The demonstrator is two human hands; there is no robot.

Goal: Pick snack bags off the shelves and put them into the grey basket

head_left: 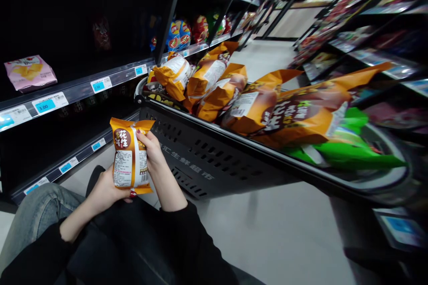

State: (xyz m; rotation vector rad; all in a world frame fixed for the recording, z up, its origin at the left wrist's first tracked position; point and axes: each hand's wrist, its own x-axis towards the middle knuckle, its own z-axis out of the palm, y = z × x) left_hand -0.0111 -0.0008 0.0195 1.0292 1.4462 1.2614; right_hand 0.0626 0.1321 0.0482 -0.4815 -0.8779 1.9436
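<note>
Between my two hands is an orange and brown snack bag, held upright with its printed white label panel and barcode facing me. My left hand grips its lower left side, most of the fingers hidden behind the bag. At the upper right edge, my right hand pinches it with the thumb on the front. Just right of my hands stands a dark grey shopping basket, heaped with orange snack bags and green bags.
On the left, a dark shelf carries price tags and a pink snack bag. Farther along it are blue chip bags. A blurred shelf of goods runs along the right. Pale floor shows below the basket.
</note>
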